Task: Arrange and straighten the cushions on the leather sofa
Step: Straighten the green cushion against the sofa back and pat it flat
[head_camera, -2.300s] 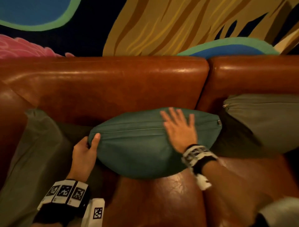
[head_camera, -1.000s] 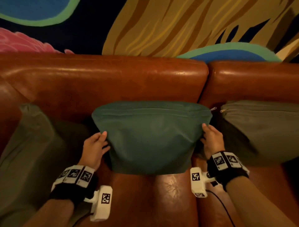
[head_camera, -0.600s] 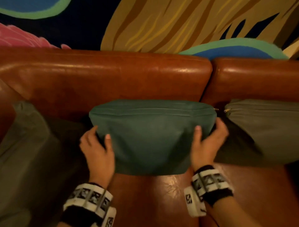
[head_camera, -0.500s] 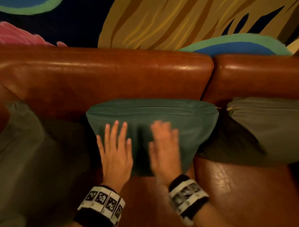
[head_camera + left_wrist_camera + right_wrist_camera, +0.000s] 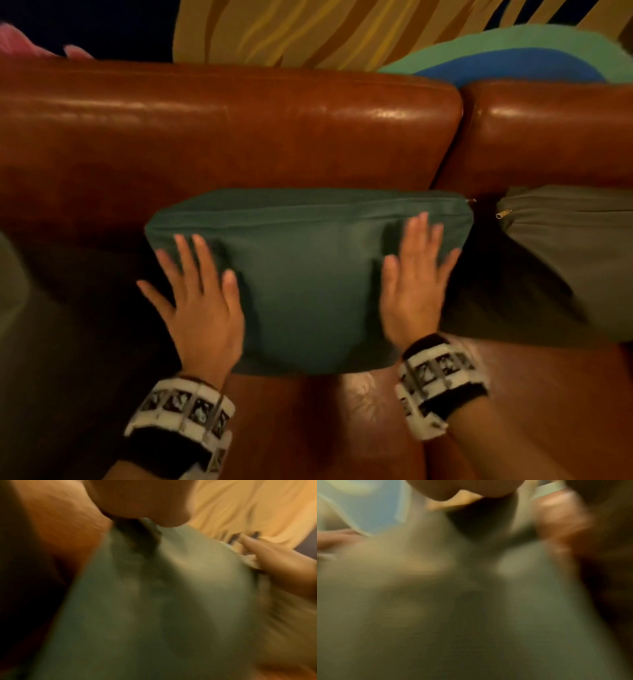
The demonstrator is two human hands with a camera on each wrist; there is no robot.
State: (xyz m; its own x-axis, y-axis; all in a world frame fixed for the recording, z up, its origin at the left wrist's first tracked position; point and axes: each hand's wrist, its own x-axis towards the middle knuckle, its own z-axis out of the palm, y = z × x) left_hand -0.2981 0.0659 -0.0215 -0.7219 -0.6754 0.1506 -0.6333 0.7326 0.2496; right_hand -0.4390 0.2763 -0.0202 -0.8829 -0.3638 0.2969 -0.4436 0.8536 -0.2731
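Observation:
A teal green cushion (image 5: 308, 274) stands upright against the brown leather sofa back (image 5: 222, 137), zip edge on top. My left hand (image 5: 195, 284) lies flat on its left side with fingers spread and straight. My right hand (image 5: 416, 267) lies flat on its right side, fingers straight and blurred by motion. Both wrist views are heavily blurred; the green cushion fabric (image 5: 145, 608) fills the left one, and pale cushion fabric (image 5: 471, 615) fills the right one.
An olive-grey cushion (image 5: 575, 260) leans on the sofa back at the right, close to the teal one. Another olive cushion (image 5: 20, 308) lies at the far left. The leather seat (image 5: 342, 421) shows in front. A painted wall (image 5: 308, 31) rises behind.
Both hands let go of the cushion's sides, patted its middle, and have now slid apart to its left and right faces. The cushion stays upright against the back.

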